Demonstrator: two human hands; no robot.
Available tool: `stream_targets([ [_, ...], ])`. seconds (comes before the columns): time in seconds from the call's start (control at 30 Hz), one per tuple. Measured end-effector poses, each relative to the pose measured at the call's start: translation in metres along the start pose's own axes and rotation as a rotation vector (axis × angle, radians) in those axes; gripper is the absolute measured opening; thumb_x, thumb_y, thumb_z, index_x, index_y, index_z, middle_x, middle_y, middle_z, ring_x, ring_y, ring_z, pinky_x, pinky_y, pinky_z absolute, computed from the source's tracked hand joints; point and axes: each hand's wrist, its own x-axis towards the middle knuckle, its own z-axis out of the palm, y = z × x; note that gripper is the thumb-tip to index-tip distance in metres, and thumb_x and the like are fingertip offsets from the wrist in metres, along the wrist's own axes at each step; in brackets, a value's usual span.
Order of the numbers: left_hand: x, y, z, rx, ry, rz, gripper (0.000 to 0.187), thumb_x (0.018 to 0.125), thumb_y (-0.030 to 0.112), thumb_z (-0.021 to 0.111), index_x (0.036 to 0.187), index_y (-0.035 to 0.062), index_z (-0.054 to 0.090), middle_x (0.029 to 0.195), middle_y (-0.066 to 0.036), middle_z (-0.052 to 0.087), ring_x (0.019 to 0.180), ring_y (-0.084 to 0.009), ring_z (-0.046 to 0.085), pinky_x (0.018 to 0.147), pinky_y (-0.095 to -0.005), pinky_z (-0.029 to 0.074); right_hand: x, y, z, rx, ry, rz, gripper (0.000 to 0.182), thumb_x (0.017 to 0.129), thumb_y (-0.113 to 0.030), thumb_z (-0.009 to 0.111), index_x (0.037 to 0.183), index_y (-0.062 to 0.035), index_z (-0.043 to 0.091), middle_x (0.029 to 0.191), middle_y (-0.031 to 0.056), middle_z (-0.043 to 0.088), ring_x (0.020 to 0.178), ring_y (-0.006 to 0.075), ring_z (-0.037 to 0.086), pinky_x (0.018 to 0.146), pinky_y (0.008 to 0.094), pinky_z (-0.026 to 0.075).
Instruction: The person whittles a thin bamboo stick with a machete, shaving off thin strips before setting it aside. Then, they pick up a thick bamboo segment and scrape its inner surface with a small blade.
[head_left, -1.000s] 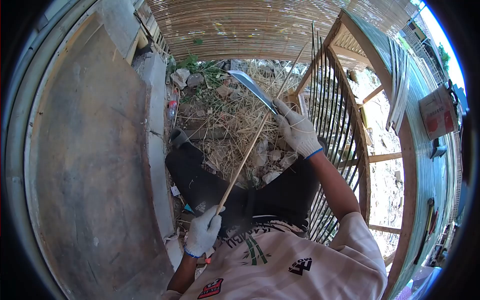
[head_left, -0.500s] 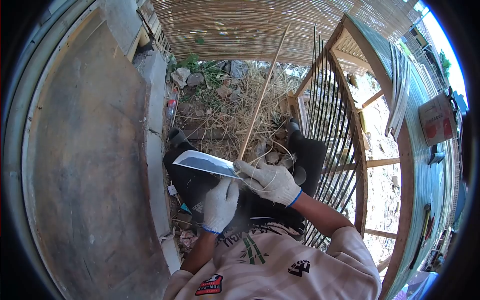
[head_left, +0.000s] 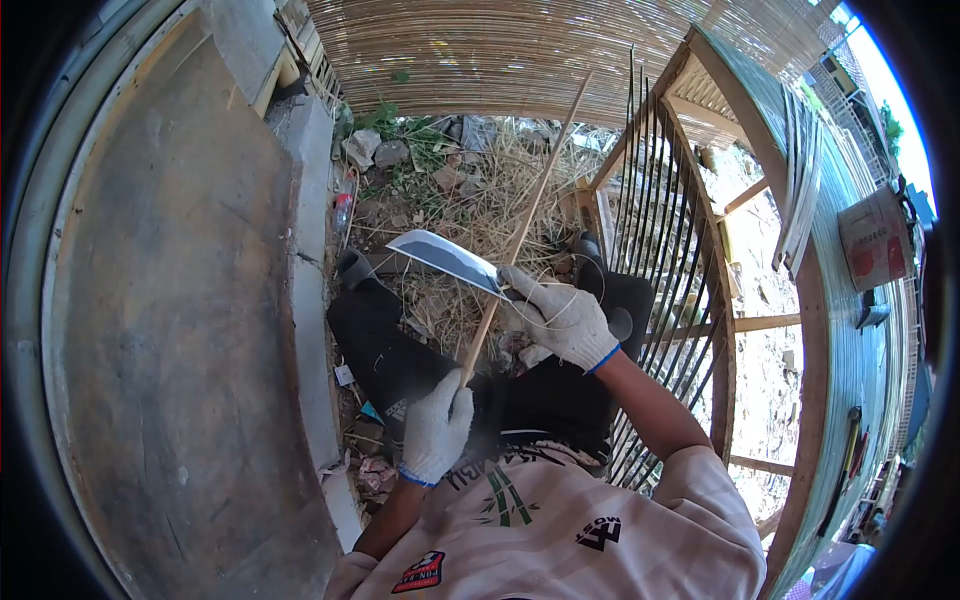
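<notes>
Both hands gloved in white knit. Left hand [head_left: 437,425] is wrapped tight around the near end of a thin bamboo strip [head_left: 520,235], low over the lap. Right hand [head_left: 557,318] is clenched on the handle of a broad knife [head_left: 447,261], blade pointing up-left, edge laid against the strip just above the left-hand grip. Strip runs diagonally from the left fist up and away, far tip reaching toward the woven reed screen [head_left: 480,50] at the top of the view. Person is seated, dark trousers [head_left: 400,370], both legs stretched out over a ground littered with dry shavings [head_left: 450,205] and rubble. Beside the right leg stands a frame of dark upright slats [head_left: 660,230] (looks like a half-built cage or crate, cannot tell which). Concrete slab [head_left: 170,300] on the left side, wooden frame [head_left: 810,330] on the right.

Risks, as a judgement: blade sits close above the left fist, so a slip toward the body would put the edge on the glove, and knit cotton gives little protection. Thighs lie right under the cut, so a blade that breaks free of the strip could land there. Strip is long and held at 1 end only; it may flex or whip, and the knife can dig in and split it off-line. Loose curls on the right glove could snag.
</notes>
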Motion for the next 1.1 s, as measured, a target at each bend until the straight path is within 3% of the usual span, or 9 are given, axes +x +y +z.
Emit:
stream_targets([
  [0.07, -0.009, -0.001, -0.004, -0.057, -0.043, -0.015, 0.032, 0.102, 0.015, 0.064, 0.131, 0.0030, 0.067, 0.100, -0.027, 0.073, 0.089, -0.0456, 0.072, 0.074, -0.0484, 0.057, 0.004, 0.011, -0.002, 0.033, 0.163, -0.011, 0.053, 0.104, -0.031, 0.063, 0.155, -0.0241, 0.053, 0.087, 0.0148, 0.067, 0.079, 0.0354, 0.070, 0.072, 0.0473, 0.057],
  [0.2, -0.026, -0.019, -0.008, -0.057, -0.061, 0.038, 0.031, 0.102, 0.013, 0.064, 0.131, 0.0028, 0.066, 0.105, -0.026, 0.073, 0.092, -0.0456, 0.072, 0.075, -0.0484, 0.057, 0.013, 0.036, -0.008, 0.032, 0.185, 0.088, 0.053, 0.104, -0.030, 0.062, 0.156, -0.0227, 0.052, 0.088, 0.0173, 0.066, 0.081, 0.0373, 0.069, 0.074, 0.0498, 0.055],
  [0.3, -0.032, -0.023, -0.013, -0.025, -0.067, 0.044, 0.030, 0.101, 0.013, 0.064, 0.129, 0.0027, 0.066, 0.105, -0.025, 0.073, 0.093, -0.0460, 0.071, 0.075, -0.0487, 0.057, 0.019, 0.052, -0.006, 0.070, 0.267, 0.015, 0.054, 0.105, -0.028, 0.062, 0.157, -0.0222, 0.052, 0.089, 0.0177, 0.066, 0.083, 0.0372, 0.069, 0.076, 0.0499, 0.055],
  [0.47, -0.037, -0.027, -0.016, -0.009, -0.045, 0.061, 0.027, 0.101, 0.013, 0.064, 0.126, 0.0033, 0.067, 0.101, -0.025, 0.073, 0.091, -0.0448, 0.072, 0.073, -0.0490, 0.057, 0.028, 0.048, -0.018, -0.057, 0.157, 0.101, 0.051, 0.105, -0.027, 0.060, 0.156, -0.0212, 0.053, 0.090, 0.0174, 0.068, 0.081, 0.0374, 0.069, 0.076, 0.0495, 0.055],
  [0.57, -0.054, -0.028, -0.033, 0.061, -0.147, -0.060, 0.029, 0.100, 0.014, 0.065, 0.127, 0.0043, 0.067, 0.099, -0.024, 0.074, 0.088, -0.0444, 0.072, 0.072, -0.0491, 0.057, 0.042, 0.076, -0.032, 0.047, 0.330, 0.248, 0.048, 0.108, -0.027, 0.058, 0.155, -0.0190, 0.055, 0.088, 0.0173, 0.072, 0.079, 0.0364, 0.072, 0.073, 0.0462, 0.057],
  [0.63, -0.063, -0.036, -0.034, 0.095, -0.112, -0.009, 0.030, 0.100, 0.014, 0.065, 0.128, 0.0048, 0.067, 0.098, -0.023, 0.074, 0.086, -0.0444, 0.072, 0.071, -0.0493, 0.057, 0.044, 0.096, -0.035, 0.166, 0.382, 0.314, 0.049, 0.107, -0.028, 0.056, 0.154, -0.0199, 0.054, 0.095, 0.0210, 0.073, 0.089, 0.0415, 0.072, 0.084, 0.0514, 0.058],
  [0.7, -0.062, -0.033, -0.029, 0.113, -0.073, 0.036, 0.030, 0.099, 0.014, 0.066, 0.128, 0.0053, 0.067, 0.097, -0.023, 0.074, 0.085, -0.0445, 0.072, 0.070, -0.0494, 0.057, 0.039, 0.095, -0.032, 0.101, 0.373, 0.294, 0.048, 0.106, -0.028, 0.056, 0.154, -0.0200, 0.054, 0.100, 0.0210, 0.074, 0.090, 0.0421, 0.073, 0.083, 0.0514, 0.058],
  [0.97, -0.003, -0.018, -0.006, 0.130, 0.046, 0.089, 0.032, 0.100, 0.015, 0.066, 0.127, -0.0011, 0.068, 0.097, -0.026, 0.073, 0.083, -0.0439, 0.072, 0.072, -0.0495, 0.057, -0.014, -0.009, 0.003, 0.120, -0.061, -0.050, 0.055, 0.105, -0.039, 0.058, 0.157, -0.0270, 0.046, 0.091, 0.0140, 0.066, 0.081, 0.0348, 0.072, 0.069, 0.0487, 0.057],
  [1.1, 0.013, 0.003, -0.008, 0.080, 0.016, -0.053, 0.034, 0.102, 0.019, 0.063, 0.131, 0.0010, 0.068, 0.095, -0.026, 0.073, 0.085, -0.0446, 0.072, 0.074, -0.0507, 0.056, -0.026, -0.037, 0.013, 0.059, -0.153, -0.122, 0.057, 0.106, -0.047, 0.055, 0.160, -0.0314, 0.043, 0.092, 0.0144, 0.064, 0.079, 0.0346, 0.071, 0.065, 0.0480, 0.057],
])
